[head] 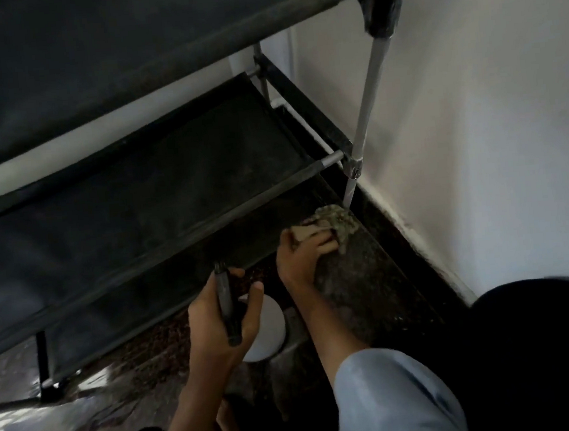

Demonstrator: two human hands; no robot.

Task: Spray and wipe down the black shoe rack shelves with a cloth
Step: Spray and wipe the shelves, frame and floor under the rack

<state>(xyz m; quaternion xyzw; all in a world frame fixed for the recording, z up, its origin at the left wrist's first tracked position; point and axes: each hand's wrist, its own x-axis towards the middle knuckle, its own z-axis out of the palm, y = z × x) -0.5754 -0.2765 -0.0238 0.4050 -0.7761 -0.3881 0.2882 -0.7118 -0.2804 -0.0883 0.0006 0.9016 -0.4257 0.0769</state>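
Note:
The black shoe rack (142, 179) fills the upper left, with fabric shelves on grey metal poles. My right hand (300, 255) is shut on a crumpled greenish cloth (337, 224), pressed at the right end of the lowest shelf near the corner pole. My left hand (223, 317) grips a spray bottle with a white body (269, 330) and a black trigger head (227, 302), held just in front of the lowest shelf's front edge.
A white wall (473, 113) runs along the right, meeting a dark speckled stone floor (369, 294). The rack's corner pole (366, 105) stands close to the wall. My knee in dark fabric (528, 348) is at the lower right.

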